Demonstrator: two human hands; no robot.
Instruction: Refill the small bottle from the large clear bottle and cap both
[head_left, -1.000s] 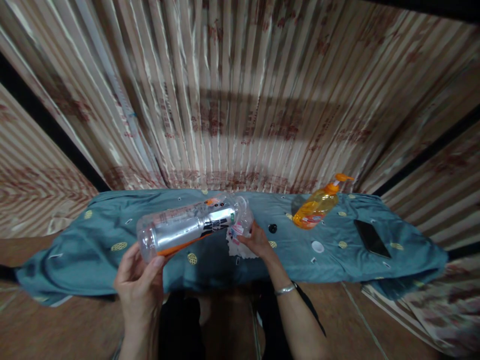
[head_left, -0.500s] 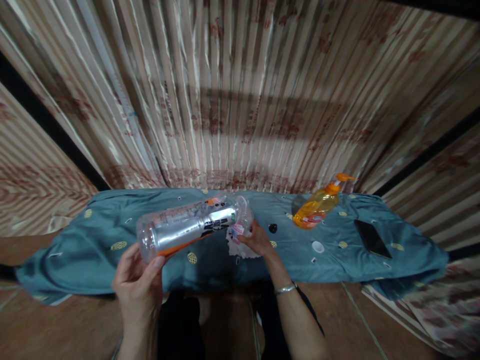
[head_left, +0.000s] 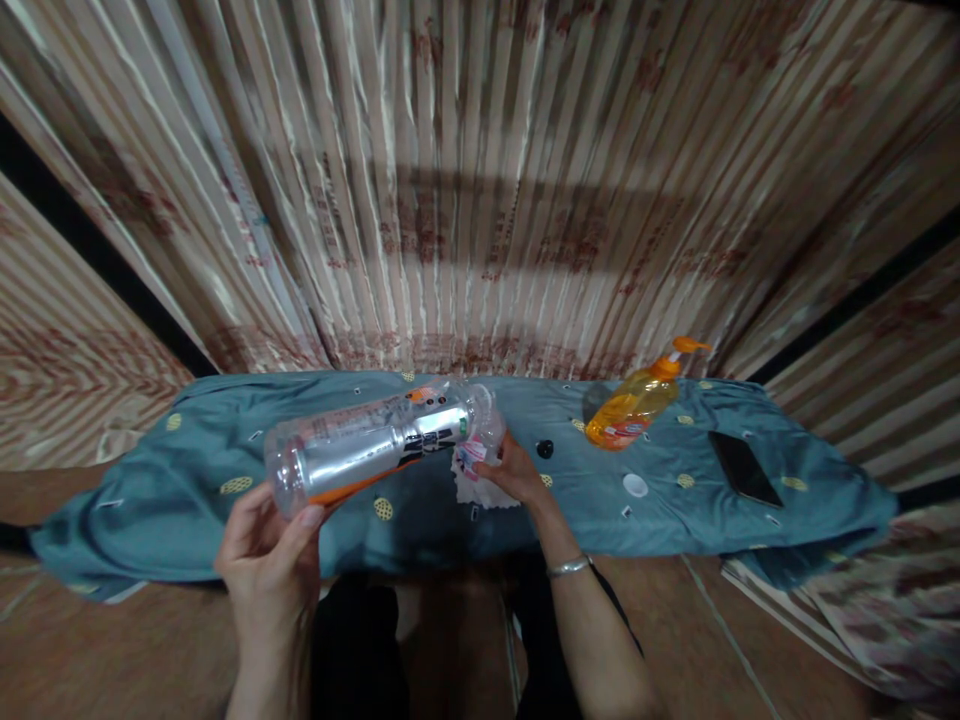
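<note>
From the far left of my feed, the left hand (head_left: 270,570) is closed on the base end of a clear bottle (head_left: 360,455), thumb in front; from there the bottle's long axis slants away and to the right, straight toward the right hand (head_left: 519,475). Each hand has its own end, so neither is nearer; the right is curled about the neck end, though I can't fairly tell whether it also pinches the pale scrap (head_left: 480,490) just beneath it. Right of that hand, a small black piece (head_left: 545,449) is near, then a pump bottle (head_left: 634,408), a phone (head_left: 745,468) farthest. Against half a second ago, left hand and base sit slightly farther left
</note>
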